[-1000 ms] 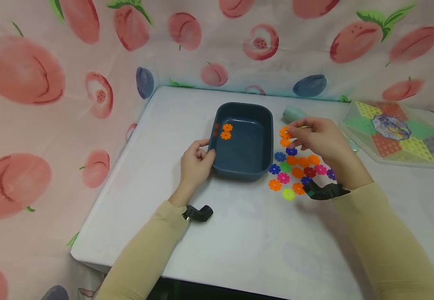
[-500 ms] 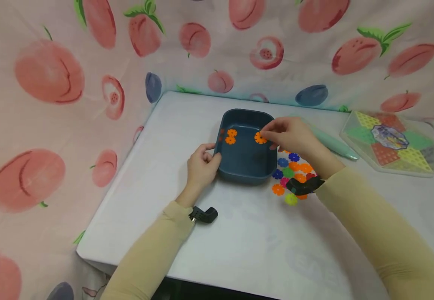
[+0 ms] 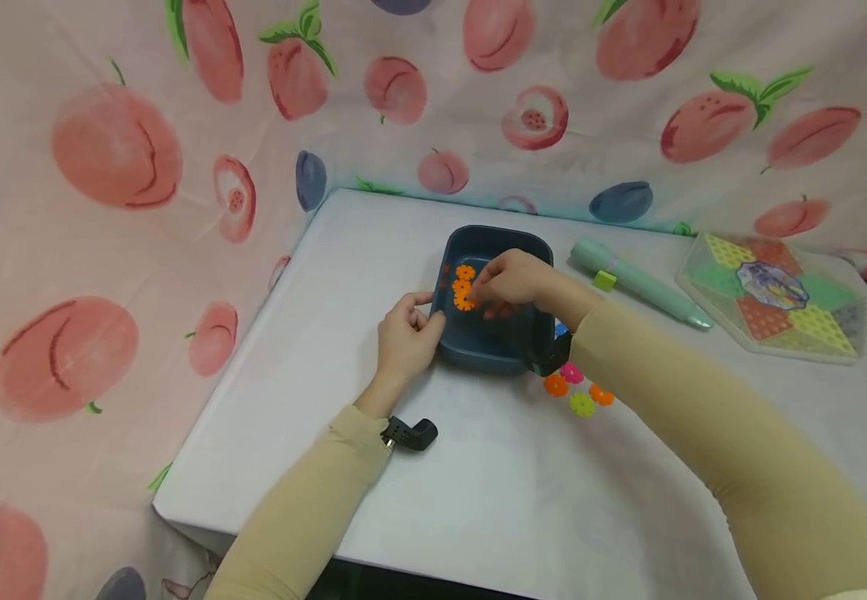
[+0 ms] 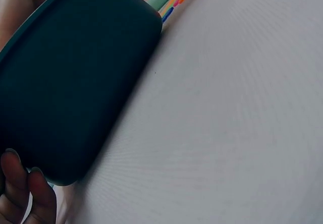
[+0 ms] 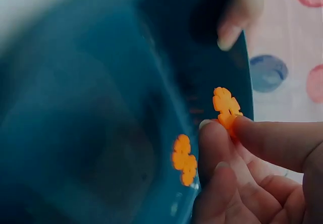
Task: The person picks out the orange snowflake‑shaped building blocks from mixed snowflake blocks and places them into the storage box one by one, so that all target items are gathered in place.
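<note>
My left hand (image 3: pixel 405 340) grips the left rim of a dark blue rectangular box (image 3: pixel 478 363), thumb over the edge. In the left wrist view, two of its fingertips (image 4: pixel 43 191) show beside the box's end. My right hand (image 3: pixel 514 279) reaches inside, pinching orange flower-shaped plastic discs (image 5: pixel 227 105) between thumb and finger, close to the left inner wall. Below them in the right wrist view, more orange flower-shaped discs (image 5: pixel 183 161) lie in the box. The right forearm partly hides the loose discs on the table.
Right of the box lie several colourful flower-shaped discs (image 3: pixel 582 405). Behind them are a mint-green tapered tool (image 3: pixel 643 283) and a small lime-green cube (image 3: pixel 603 281). A clear hexagonal case (image 3: pixel 771 287) stands far right. A peach-print cloth hangs behind the white table (image 3: pixel 463 492).
My right hand has moved left from the loose discs into the box, carrying orange discs to its left side. The left hand keeps its hold on the rim. The head view has shifted slightly.
</note>
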Tool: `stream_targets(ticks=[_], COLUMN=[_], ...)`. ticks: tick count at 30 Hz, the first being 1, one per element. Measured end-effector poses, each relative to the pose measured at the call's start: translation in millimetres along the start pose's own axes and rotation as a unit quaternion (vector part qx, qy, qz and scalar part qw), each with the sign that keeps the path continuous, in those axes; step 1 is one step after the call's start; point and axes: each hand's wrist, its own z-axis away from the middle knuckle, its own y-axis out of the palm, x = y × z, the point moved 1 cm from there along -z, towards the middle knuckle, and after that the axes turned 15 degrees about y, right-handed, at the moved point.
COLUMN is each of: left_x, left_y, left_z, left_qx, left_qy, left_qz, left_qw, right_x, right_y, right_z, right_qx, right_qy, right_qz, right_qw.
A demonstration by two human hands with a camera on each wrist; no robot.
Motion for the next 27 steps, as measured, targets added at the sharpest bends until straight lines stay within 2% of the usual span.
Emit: stream_targets(ticks=[10,18,27], left_x=[1.4,2.8,0.5], left_y=[1.9,1.2,-2.6], left_z=[1.6,0.9,0.5], left_qx=[0.000,0.002,0.001], left_qy=[-0.004,0.003,0.000], left_qz=[0.002,0.003,0.008], left_qw=[1.0000,1.0000,1.0000], right_x=[3.0,-6.0,-8.2], right_y=[-7.4,4.6,9.1], right_z=[-28.2,-43.8,-51.6], right_qx=[-0.031,0.005,0.009], right_qy=[0.025,0.037,0.034], right_qz=[-0.033,-0.068,-0.029], right_qw=[0.9987,0.9970,0.9990])
